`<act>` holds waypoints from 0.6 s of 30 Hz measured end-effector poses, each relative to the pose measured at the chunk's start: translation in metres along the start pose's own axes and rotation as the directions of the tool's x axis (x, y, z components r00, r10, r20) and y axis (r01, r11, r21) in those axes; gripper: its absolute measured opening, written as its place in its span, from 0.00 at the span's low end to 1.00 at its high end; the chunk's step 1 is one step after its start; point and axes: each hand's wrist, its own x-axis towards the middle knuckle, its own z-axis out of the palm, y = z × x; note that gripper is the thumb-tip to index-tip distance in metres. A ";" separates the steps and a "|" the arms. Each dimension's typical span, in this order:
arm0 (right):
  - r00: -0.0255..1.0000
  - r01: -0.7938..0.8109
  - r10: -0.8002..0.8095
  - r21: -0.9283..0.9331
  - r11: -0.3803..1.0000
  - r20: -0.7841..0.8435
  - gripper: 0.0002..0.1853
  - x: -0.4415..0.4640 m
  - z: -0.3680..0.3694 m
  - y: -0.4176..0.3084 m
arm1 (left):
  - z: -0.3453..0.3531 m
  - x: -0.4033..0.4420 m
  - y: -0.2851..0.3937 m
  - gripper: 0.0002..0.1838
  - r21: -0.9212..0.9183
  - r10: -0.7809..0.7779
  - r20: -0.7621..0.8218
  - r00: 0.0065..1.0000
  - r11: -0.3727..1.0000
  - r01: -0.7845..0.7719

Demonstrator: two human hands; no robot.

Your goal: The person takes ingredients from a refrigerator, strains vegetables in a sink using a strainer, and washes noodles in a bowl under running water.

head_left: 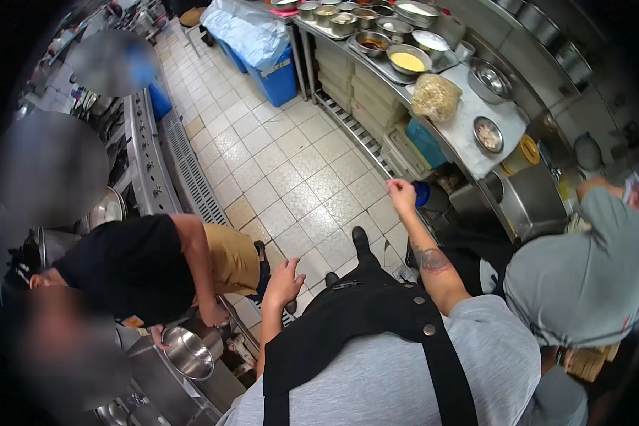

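A: Location of the blue container (422, 194) relative to the fingers?
B: Seen just right of the right hand (402, 195), low beneath the white-topped counter (512, 128); partly covered by the hand and wrist. Whether it is touched cannot be told

A: Finger state?
B: On the right, fingers are curled in and the thumb is brought close to them; whether anything small is held cannot be told. On the left hand (284, 282), thumb and fingers are parted and loosely bent, nothing gripped; it is held above the tiled floor (291, 177), beside the black apron (334, 319)

A: Look of the container?
B: Deep blue, rounded outline. Contents cannot be made out

A: Surroundings?
B: On the counter, a clear bag of tan bits (436, 98) is set between a bowl of yellow liquid (408, 62), farther off, and a metal bowl of pale pieces (487, 135), nearer. At near left, a steel pot (192, 358) is held by a co-worker's hand (159, 336)
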 end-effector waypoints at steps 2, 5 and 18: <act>0.997 0.000 0.008 0.100 0.995 -0.082 0.07 0.049 0.005 0.003 | 0.003 0.010 -0.008 0.27 -0.013 -0.065 -0.009 0.998 0.998 0.065; 0.987 0.048 -0.033 0.092 0.995 -0.156 0.07 0.099 0.009 -0.026 | 0.007 0.033 -0.015 0.27 -0.029 -0.203 0.050 0.978 0.978 0.205; 0.830 0.358 -0.558 -0.767 0.533 0.000 0.11 0.256 -0.057 -0.086 | -0.063 0.192 0.049 0.26 -0.093 -0.175 -0.051 0.983 0.981 0.170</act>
